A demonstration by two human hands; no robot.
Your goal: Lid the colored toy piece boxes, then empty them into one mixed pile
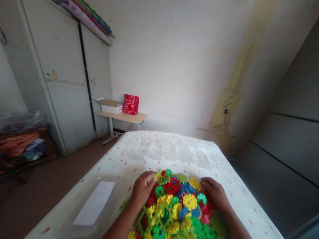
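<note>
A heap of plastic snowflake building discs (189, 201) in red, yellow, green and blue lies at the near middle of the table, between my two hands. My left hand (144, 188) rests against the far left side of the heap, its fingers bent around the edge pieces without a clear grip. On the opposite side, my right hand (216, 193) lies along the heap with its fingers stretched out and touching the outer discs. Some discs sit under or behind the hands and are partly hidden.
Clear plastic containers (171, 151) stand in a row across the far part of the cloth-covered table (119, 166). To the left is a clear plastic tray (103, 212) with a white sheet (94, 203) on it. A small desk (132, 117) holds a red bag (130, 104).
</note>
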